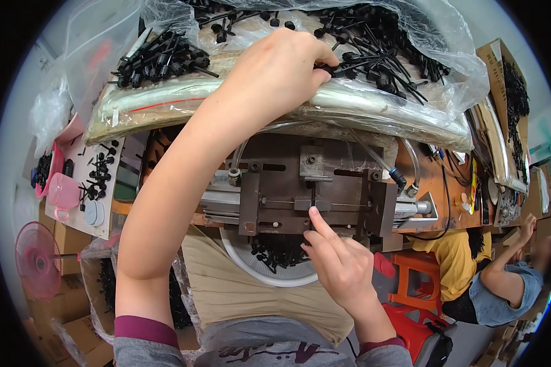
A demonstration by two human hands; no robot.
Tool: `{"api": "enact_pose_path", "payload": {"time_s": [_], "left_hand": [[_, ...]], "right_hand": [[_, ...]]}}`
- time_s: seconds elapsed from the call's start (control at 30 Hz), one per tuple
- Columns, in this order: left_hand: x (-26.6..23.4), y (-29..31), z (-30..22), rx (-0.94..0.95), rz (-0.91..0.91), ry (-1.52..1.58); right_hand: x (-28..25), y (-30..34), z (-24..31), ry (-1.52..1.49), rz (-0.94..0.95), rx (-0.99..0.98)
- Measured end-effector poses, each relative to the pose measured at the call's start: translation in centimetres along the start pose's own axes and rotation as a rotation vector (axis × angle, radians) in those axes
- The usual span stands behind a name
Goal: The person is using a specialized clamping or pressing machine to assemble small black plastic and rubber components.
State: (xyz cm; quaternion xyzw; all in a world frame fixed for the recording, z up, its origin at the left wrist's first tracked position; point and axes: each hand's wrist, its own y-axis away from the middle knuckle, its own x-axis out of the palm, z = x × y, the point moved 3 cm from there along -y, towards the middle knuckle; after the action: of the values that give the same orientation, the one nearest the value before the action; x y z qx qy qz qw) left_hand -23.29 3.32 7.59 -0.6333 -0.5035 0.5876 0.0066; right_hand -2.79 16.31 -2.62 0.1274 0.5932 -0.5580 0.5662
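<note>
My left hand [288,67] reaches across to the far pile, thumb and fingers pinched on a black plastic part [328,69] at the pile's near edge. Most of that part is hidden by the fingers and its neighbours. Nearer me, my right hand [343,260] points its stretched index fingertip at a thin black stem [313,194] standing in the middle of a dark metal fixture [288,217]. The fingertip touches the stem's near end. Its other fingers are loosely curled, with nothing visible in them.
Black stemmed parts [379,55] lie heaped on a plastic-wrapped bundle [386,116]. Air cylinders [221,199] and hoses flank the fixture. Below it, a white basin [288,281] holds black parts. A pink fan [40,260] stands left; a co-worker [502,275] sits right near an orange stool [413,275].
</note>
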Motion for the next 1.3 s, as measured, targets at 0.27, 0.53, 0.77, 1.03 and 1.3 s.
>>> {"api": "enact_pose_path", "payload": {"time_s": [0.27, 0.53, 0.77, 1.03, 1.3], "left_hand": [[-4.0, 1.1, -1.9, -0.302, 0.111, 0.408], [-6.0, 8.9, -6.5, -0.168, -0.075, 0.518], [-3.2, 14.8, -9.9, -0.134, 0.103, 0.378], [1.7, 18.5, -10.9, -0.094, 0.095, 0.155], [2.9, 18.2, -10.9, -0.062, 0.070, -0.011]], "right_hand": [[-0.5, -0.4, 0.1, 0.032, 0.079, 0.036], [-4.9, -5.6, -2.0, -0.194, -0.061, 0.071], [-7.9, -17.4, -6.7, 0.364, -0.249, -0.151], [-3.4, -24.1, -9.2, 0.633, 0.397, 0.028], [-4.1, -24.5, -9.2, 0.609, 0.443, -0.058]]}}
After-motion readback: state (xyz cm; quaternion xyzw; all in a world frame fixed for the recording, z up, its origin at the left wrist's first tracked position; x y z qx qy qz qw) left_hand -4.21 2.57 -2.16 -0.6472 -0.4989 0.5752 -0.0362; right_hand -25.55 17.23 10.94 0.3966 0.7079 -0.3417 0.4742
